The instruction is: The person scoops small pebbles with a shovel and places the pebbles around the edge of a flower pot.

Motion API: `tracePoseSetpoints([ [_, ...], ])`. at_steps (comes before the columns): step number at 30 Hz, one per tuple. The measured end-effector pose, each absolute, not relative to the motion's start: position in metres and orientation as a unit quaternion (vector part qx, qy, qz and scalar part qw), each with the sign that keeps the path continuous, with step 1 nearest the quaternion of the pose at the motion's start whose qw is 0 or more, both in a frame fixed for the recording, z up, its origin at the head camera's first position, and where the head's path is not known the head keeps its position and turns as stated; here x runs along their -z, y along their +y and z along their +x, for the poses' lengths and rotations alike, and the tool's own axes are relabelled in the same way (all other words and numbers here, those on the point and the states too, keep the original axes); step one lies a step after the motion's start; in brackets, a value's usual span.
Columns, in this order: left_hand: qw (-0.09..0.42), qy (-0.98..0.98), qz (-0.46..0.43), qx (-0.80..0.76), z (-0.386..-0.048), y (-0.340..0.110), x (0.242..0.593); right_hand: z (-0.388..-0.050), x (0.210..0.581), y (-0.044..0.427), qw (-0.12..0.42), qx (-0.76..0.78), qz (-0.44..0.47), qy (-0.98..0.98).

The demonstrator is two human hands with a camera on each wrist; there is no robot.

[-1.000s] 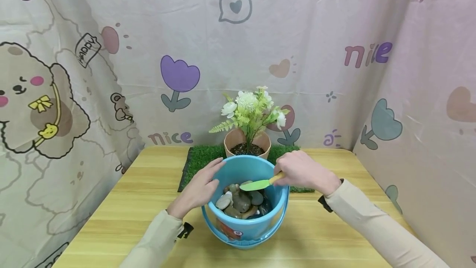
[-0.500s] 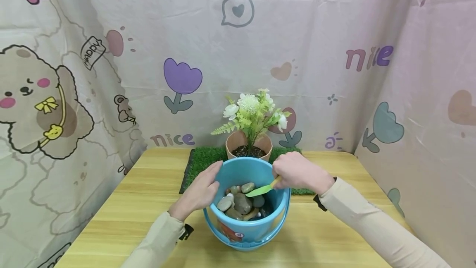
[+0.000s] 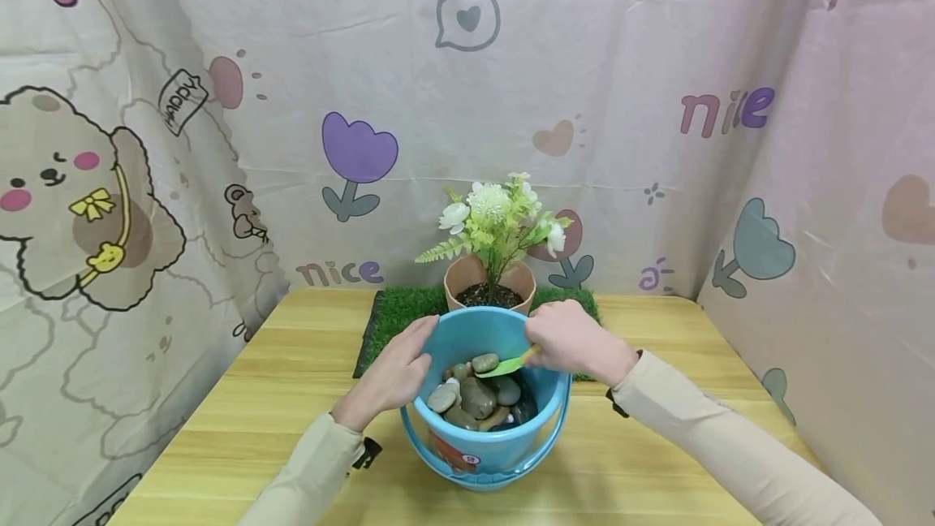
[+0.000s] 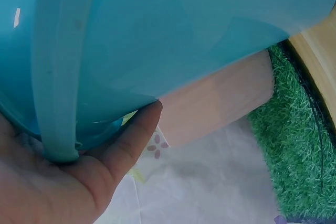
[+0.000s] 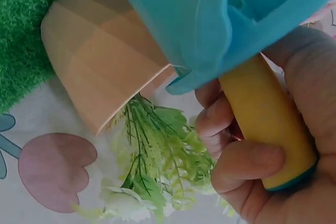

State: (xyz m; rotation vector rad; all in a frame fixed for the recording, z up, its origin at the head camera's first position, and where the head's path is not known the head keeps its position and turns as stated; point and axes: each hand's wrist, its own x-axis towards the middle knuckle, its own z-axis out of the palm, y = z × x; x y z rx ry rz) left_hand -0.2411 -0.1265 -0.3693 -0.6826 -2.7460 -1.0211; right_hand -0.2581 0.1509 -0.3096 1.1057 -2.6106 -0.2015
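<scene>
Inside the blue bucket (image 3: 482,333), by the stones (image 3: 478,398), is a green-bladed, yellow-handled trowel (image 3: 502,367), gripped by the right hand's (image 3: 568,337) fingers; the left hand's (image 3: 390,372) straight fingers touch the bucket; behind it, cloth (image 3: 467,104) reads "nice", "HAPPY".

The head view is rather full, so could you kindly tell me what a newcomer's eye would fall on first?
Probably the blue bucket of stones in the middle of the table, with the left hand at its side. Next might come the trowel, its green blade over the stones and its handle in the right hand. Behind the bucket, white flowers rise from a pot on green turf.
</scene>
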Motion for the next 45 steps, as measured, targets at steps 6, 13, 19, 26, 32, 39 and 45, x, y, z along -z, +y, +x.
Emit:
tracePoseSetpoints([
  [6, 0.068, -0.910, -0.230, 0.338, -0.242, -0.125, 0.370, -0.253, 0.316, 0.155, 0.177, 0.054, 0.378, -0.907],
  [13, 0.070, -0.909, -0.235, 0.337, -0.242, -0.124, 0.368, -0.247, 0.322, 0.163, 0.216, 0.020, 0.363, -0.906],
  [19, 0.071, -0.909, -0.238, 0.335, -0.243, -0.124, 0.367, -0.253, 0.328, 0.173, 0.246, 0.009, 0.379, -0.892],
  [26, 0.064, -0.911, -0.232, 0.334, -0.243, -0.124, 0.368, -0.255, 0.335, 0.183, 0.279, -0.026, 0.386, -0.879],
  [32, 0.061, -0.913, -0.228, 0.333, -0.243, -0.125, 0.368, -0.255, 0.337, 0.186, 0.282, -0.028, 0.371, -0.884],
  [39, 0.059, -0.913, -0.218, 0.340, -0.243, -0.127, 0.370, -0.254, 0.337, 0.183, 0.280, -0.036, 0.373, -0.884],
  [45, 0.069, -0.909, -0.214, 0.351, -0.243, -0.129, 0.374, -0.256, 0.339, 0.183, 0.284, -0.039, 0.381, -0.879],
])
